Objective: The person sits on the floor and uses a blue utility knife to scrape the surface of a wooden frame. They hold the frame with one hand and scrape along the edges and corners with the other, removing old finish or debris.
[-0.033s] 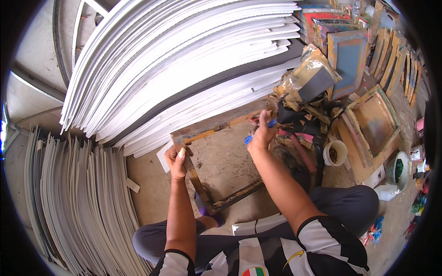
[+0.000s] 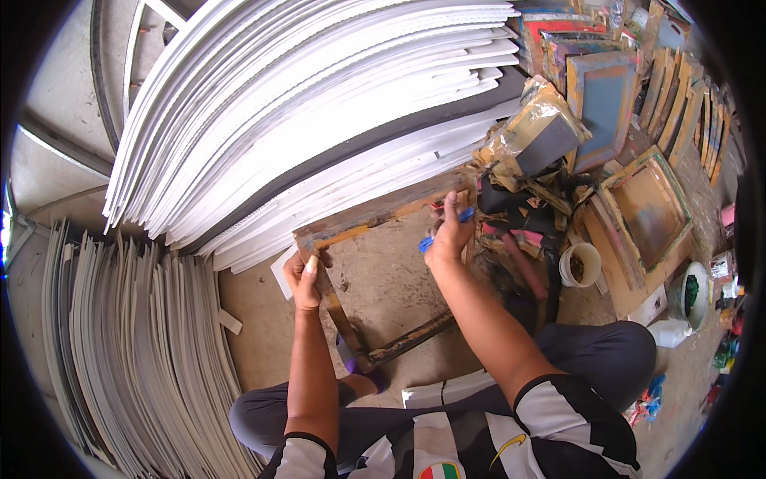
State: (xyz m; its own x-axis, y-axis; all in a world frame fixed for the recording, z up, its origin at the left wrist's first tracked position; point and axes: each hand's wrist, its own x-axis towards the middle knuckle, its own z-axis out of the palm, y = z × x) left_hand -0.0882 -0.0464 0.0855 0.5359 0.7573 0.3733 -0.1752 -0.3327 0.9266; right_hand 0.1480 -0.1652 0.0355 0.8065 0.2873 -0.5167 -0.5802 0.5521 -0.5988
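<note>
A stained, bare wooden screen frame point(image 2: 375, 214) stands tilted before my crossed legs, the floor showing through its open middle. My left hand point(image 2: 304, 283) is closed around its left bar near the upper corner, thumb on top. At the opposite side, my right hand point(image 2: 450, 238) grips a slim blue tool point(image 2: 427, 243), whose ends stick out either side of the fist; its exact kind is hidden. A small red piece shows by those fingers. That hand is close to the frame's right bar, and I cannot tell whether it touches.
White sheets point(image 2: 319, 96) are stacked beyond the frame, with more grey-edged sheets point(image 2: 144, 343) at left. To the right lie dark scraps point(image 2: 523, 211), a white bucket point(image 2: 580, 265), a mesh-covered frame point(image 2: 648, 209) and a white bottle point(image 2: 670, 334). Further frames point(image 2: 604, 104) lean behind.
My right hand and the blue tool have shifted slightly left. The frame's upper left corner and my left hand have moved very little.
</note>
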